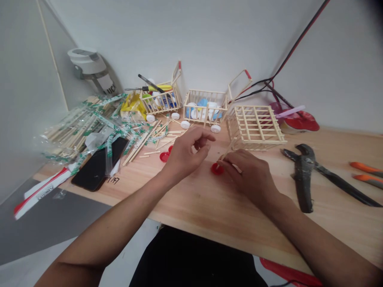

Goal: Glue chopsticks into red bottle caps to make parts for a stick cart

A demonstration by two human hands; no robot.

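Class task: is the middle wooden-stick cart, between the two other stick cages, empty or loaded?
Loaded: the middle wooden-stick cart holds white plastic caps and blue plastic caps, piled inside its stick walls.

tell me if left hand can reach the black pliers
Probably not easily: the left hand is far from the black pliers, and the right hand and its wooden stick lie between them.

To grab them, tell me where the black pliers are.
In the head view, the black pliers lie on the right of the wooden table, just right of the right hand and the stick cage.
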